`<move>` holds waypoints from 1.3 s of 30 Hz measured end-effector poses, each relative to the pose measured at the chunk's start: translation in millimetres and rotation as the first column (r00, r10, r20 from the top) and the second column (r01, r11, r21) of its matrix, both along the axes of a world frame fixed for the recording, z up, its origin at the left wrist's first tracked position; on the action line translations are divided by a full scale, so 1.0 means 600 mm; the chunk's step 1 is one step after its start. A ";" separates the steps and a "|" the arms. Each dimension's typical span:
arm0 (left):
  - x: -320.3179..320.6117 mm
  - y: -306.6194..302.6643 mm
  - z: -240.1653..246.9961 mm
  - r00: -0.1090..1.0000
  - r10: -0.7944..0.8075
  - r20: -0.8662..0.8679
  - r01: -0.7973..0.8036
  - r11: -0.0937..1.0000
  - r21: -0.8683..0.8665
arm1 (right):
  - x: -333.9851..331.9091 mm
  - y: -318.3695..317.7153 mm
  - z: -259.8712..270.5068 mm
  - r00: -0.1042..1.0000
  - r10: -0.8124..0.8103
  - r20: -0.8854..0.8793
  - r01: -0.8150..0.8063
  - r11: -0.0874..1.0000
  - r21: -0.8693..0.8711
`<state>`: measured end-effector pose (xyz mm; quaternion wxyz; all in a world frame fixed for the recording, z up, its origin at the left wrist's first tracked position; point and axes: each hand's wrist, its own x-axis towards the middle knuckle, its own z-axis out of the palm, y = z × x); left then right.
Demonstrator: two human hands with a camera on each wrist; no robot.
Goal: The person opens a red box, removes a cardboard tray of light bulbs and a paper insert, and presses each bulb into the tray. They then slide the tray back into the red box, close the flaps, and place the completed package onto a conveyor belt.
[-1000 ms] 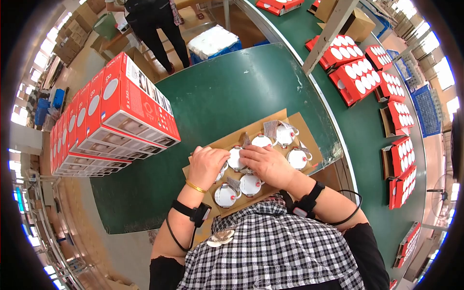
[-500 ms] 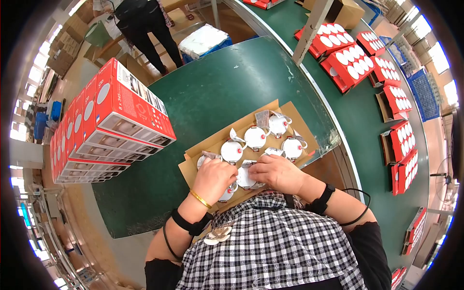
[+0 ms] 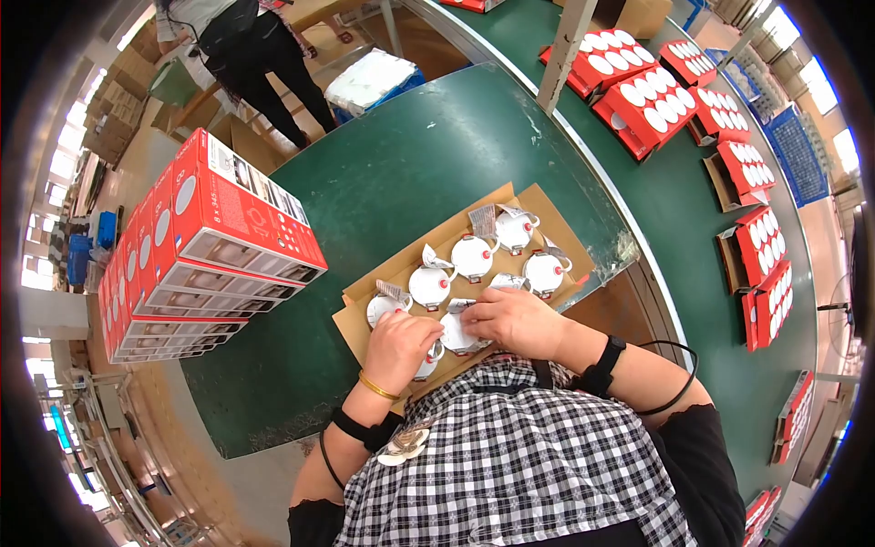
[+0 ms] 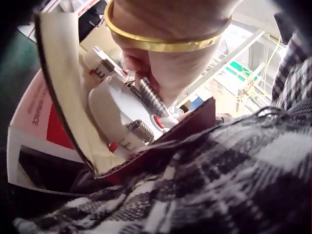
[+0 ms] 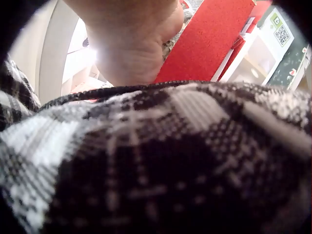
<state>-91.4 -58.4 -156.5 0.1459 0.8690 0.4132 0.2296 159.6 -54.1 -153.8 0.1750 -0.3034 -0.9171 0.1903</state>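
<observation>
Left hand (image 3: 398,348) and right hand (image 3: 521,325) have moved to nearer lamps (image 3: 541,271), round, white, red-centred; fingers' (image 3: 478,315) grip unclear.

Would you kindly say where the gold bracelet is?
In the head view, left of centre, the gold bracelet sits between the left hand and the black strap.

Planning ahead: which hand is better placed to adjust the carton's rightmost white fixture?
Probably the right hand: it lies nearer that fixture, while the left hand is over the left end of the carton.
</observation>
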 end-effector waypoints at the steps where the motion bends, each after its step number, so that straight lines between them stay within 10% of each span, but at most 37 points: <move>1: -0.001 -0.001 -0.003 1.000 0.001 0.000 -0.001 1.000 -0.001 | -0.001 0.000 0.000 1.000 -0.002 0.005 0.002 1.000 -0.008; 28: 0.004 0.005 0.012 1.000 0.009 0.003 -0.009 1.000 -0.021 | 0.000 -0.001 0.010 0.999 0.002 -0.044 0.000 0.999 0.043; 32: 0.020 0.034 0.061 0.997 0.055 0.049 -0.052 0.997 -0.053 | 0.018 0.007 0.050 0.955 -0.097 -0.282 0.066 0.991 -0.116; 39: 0.089 0.142 0.067 0.990 0.107 -0.088 -0.098 0.990 0.101 | 0.060 0.072 0.013 0.971 -0.235 -0.040 0.239 0.964 0.121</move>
